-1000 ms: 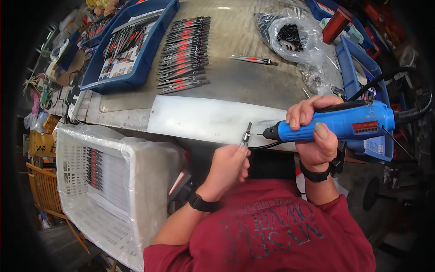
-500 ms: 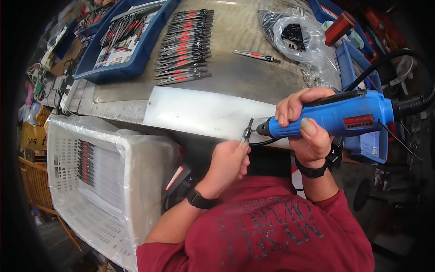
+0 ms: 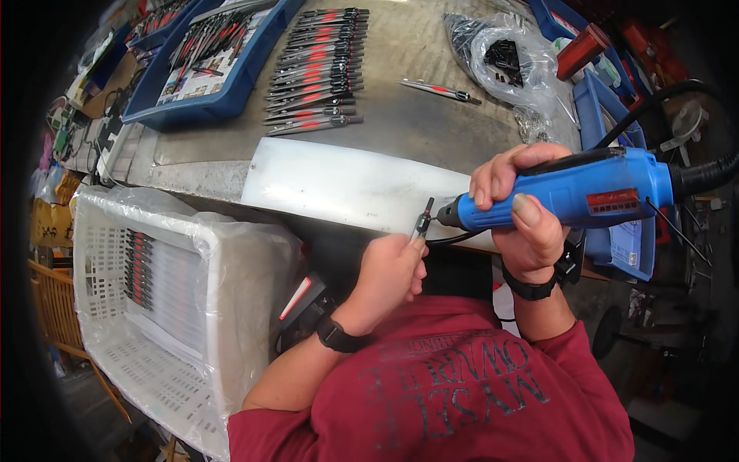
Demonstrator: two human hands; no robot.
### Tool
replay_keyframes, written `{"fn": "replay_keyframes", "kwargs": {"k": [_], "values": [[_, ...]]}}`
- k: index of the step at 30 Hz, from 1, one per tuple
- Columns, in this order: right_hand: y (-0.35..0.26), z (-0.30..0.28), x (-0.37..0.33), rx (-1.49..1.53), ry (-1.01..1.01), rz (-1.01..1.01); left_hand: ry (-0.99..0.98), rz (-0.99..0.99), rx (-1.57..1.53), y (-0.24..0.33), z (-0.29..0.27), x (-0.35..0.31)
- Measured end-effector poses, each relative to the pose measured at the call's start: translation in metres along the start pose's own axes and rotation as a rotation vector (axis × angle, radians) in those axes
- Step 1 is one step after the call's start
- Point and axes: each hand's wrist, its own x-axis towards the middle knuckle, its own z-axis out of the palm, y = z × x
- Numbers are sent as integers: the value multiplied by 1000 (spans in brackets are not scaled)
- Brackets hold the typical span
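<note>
Closed around a grey drawing compass (image 3: 423,221), my left hand (image 3: 390,271) keeps its black head pointing up past the fingertips. Most of the compass's legs are hidden in the fist. My right hand (image 3: 523,215) grips a blue electric screwdriver (image 3: 573,192), fingers over the top and thumb along the near side. The screwdriver lies level, its bit pointing left at the compass's black head. Whether the bit touches the head or stops just short, I cannot tell. Both hands are at the near edge of a white board (image 3: 346,185).
Compasses (image 3: 314,73) lie in a column on the bench, and a single compass (image 3: 440,92) lies apart. Blue tray (image 3: 185,114) with more compasses is far left. Clear bag (image 3: 531,73) of black parts is far right. Lined white crate (image 3: 219,308) stands left. Black cable (image 3: 658,96) arches at right.
The view has shifted slightly. My hands keep their grips, and the screwdriver bit and compass head stay close together.
</note>
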Motion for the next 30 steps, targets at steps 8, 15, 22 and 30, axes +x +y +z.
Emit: {"fn": "replay_keyframes", "kwargs": {"k": [8, 15, 22, 30], "values": [[2, 0, 1, -164, 0, -21, 8, 0, 14, 1, 0, 0], [4, 2, 13, -624, -223, -82, 23, -24, -8, 1, 1, 0], [15, 13, 18, -473, -92, 19, 19, 9, -39, -5, 1, 2], [12, 11, 14, -455, -159, -52, 16, 22, -64, -3, 2, 2]]}}
